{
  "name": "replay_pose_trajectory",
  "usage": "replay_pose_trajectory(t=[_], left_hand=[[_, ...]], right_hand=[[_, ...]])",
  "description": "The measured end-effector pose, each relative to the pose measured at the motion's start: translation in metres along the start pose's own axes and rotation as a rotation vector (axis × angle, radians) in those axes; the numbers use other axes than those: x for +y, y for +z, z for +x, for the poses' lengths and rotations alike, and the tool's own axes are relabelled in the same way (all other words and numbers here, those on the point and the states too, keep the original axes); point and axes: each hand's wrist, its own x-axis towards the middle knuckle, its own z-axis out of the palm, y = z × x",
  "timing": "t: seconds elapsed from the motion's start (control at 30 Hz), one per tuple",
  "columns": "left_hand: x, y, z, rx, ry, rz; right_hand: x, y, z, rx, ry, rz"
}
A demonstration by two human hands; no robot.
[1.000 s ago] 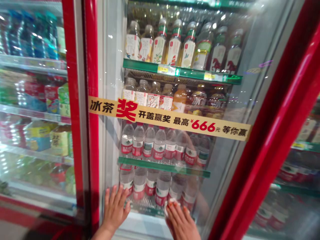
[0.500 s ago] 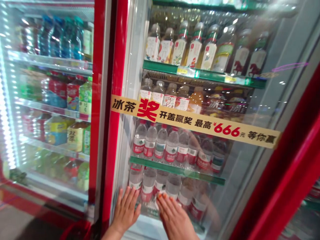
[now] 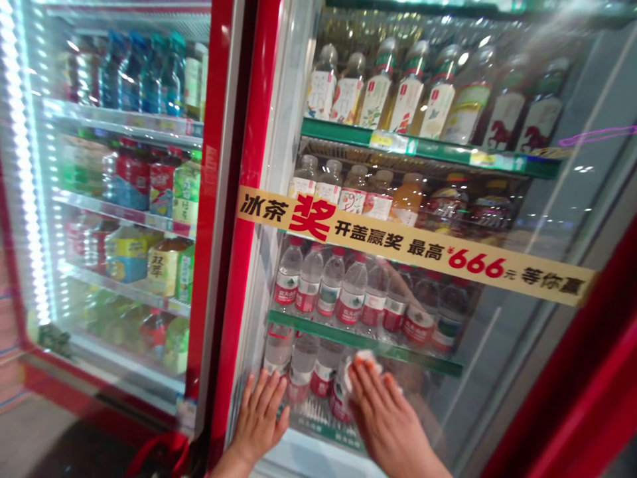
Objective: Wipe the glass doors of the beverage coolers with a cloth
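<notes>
My left hand [image 3: 259, 418] lies flat against the lower glass of a red-framed drinks fridge door [image 3: 251, 265], fingers spread and holding nothing. My right hand [image 3: 385, 411] presses a crumpled white cloth [image 3: 361, 362] to the same glass, a little to the right and higher. Behind the glass, just beyond both hands, stand plastic water bottles with red labels [image 3: 303, 368]. More of them [image 3: 351, 292] fill the shelf above, and bottled teas [image 3: 408, 93] stand higher up.
A yellow banner sticker with red Chinese text and "666" [image 3: 413, 245] crosses the door. Green shelf edges [image 3: 363, 342] run behind the glass. A neighbouring lit door [image 3: 124, 199] shows more drinks on the left, and a red frame [image 3: 587, 372] closes the right side.
My right hand has slid up the glass, and the white cloth shows again at its fingertips. The whole fridge sits further right in view. My left hand stays flat on the door.
</notes>
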Motion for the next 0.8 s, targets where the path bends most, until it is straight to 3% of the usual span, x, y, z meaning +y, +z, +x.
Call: replay_pose_trajectory(t=[0.07, 0.13, 0.17, 0.23, 0.3, 0.37, 0.47, 0.57, 0.67, 0.8], left_hand=[[0.001, 0.000, 0.001, 0.015, -0.014, -0.015], [0.003, -0.001, 0.002, 0.025, -0.025, -0.028], [0.004, -0.002, 0.004, 0.029, -0.028, -0.035], [0.004, -0.003, 0.007, 0.035, -0.031, -0.056], [0.004, -0.002, 0.009, 0.042, -0.040, -0.082], [0.003, -0.002, 0.011, 0.040, -0.045, -0.101], [0.004, -0.007, 0.013, 0.029, -0.036, -0.126], [0.010, -0.021, 0.027, 0.020, -0.021, -0.120], [0.020, -0.036, 0.077, 0.059, -0.048, -0.113], [0.031, -0.039, 0.192, 0.169, -0.040, -0.156]], right_hand=[[0.038, -0.015, 0.030, 0.022, 0.323, -0.059], [0.049, -0.019, 0.063, 0.090, 0.576, -0.053], [0.044, -0.017, 0.075, 0.118, 0.604, -0.033], [0.016, -0.007, 0.085, 0.121, 0.440, 0.034], [-0.012, 0.004, 0.077, 0.052, 0.171, 0.109], [-0.020, 0.008, 0.057, 0.010, 0.078, 0.111], [0.017, -0.008, 0.029, 0.053, 0.355, -0.005], [0.066, -0.027, 0.029, 0.098, 0.595, -0.030], [0.074, -0.025, 0.049, 0.155, 0.699, -0.030], [0.055, -0.010, 0.060, 0.273, 0.658, -0.025]])
